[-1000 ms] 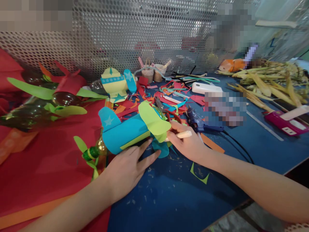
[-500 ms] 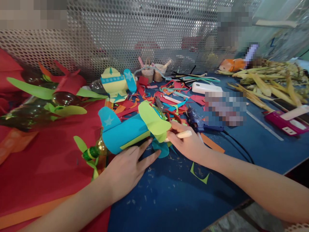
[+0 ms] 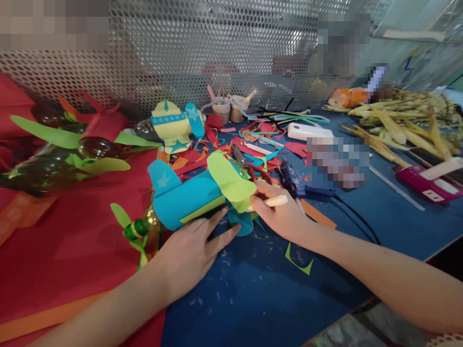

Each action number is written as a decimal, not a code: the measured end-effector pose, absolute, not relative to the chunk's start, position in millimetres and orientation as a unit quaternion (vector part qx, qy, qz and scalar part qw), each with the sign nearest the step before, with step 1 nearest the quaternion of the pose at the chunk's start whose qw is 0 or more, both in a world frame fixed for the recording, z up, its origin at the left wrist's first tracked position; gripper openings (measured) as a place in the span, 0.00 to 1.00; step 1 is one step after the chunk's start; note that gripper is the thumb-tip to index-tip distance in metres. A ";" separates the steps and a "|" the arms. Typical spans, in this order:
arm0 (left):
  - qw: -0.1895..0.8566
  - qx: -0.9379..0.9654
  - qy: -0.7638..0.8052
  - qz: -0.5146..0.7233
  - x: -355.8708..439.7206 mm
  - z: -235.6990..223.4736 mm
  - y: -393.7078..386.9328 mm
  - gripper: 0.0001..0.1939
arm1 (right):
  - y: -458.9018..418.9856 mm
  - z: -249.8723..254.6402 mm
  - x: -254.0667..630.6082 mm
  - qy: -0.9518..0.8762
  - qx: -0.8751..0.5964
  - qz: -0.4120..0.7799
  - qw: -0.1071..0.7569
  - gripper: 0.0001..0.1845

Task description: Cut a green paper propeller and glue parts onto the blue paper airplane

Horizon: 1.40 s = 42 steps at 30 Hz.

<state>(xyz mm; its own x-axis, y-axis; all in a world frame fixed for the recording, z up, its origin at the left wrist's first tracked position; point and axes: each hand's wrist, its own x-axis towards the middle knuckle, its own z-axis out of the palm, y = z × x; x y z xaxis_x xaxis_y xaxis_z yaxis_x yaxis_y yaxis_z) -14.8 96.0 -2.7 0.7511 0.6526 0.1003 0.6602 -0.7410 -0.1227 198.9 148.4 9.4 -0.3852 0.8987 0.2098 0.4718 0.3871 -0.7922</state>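
Note:
A toy plane made of a plastic bottle wrapped in blue paper (image 3: 186, 195) lies on its side, nose to the left. It has a lime paper piece (image 3: 229, 178) at its tail end, a blue fin with a star and a green propeller (image 3: 133, 230). My left hand (image 3: 197, 246) rests flat along its near side, fingers stretched apart, one fingertip on the lower blue paper flap (image 3: 243, 222); its thumb is hidden. My right hand (image 3: 277, 212) is closed around a pale pen-like stick (image 3: 278, 201), close to the lime piece, which hides the stick's tip.
Behind the plane lie paper scraps (image 3: 260, 127), red-handled scissors (image 3: 262, 173) and a blue glue gun (image 3: 294, 178) with its cable. Other bottle planes, one red (image 3: 104, 126) and one yellow (image 3: 171, 125), stand left. Dried husks (image 3: 412, 125) and a magenta device (image 3: 430, 185) are right.

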 end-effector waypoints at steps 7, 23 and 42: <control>0.068 -0.933 -0.352 -0.031 -14.4 -2.1 95.2 0.23 | 148.9 10.1 199.2 -0.766 -0.453 0.321 0.325 0.10; 0.071 -0.932 -0.353 -0.032 -13.9 -2.7 95.3 0.24 | 147.9 10.4 199.1 -0.768 -0.457 0.321 0.314 0.07; 0.059 -0.932 -0.358 -0.016 -15.3 -1.9 95.2 0.25 | 147.2 12.4 198.6 -0.770 -0.454 0.326 0.308 0.07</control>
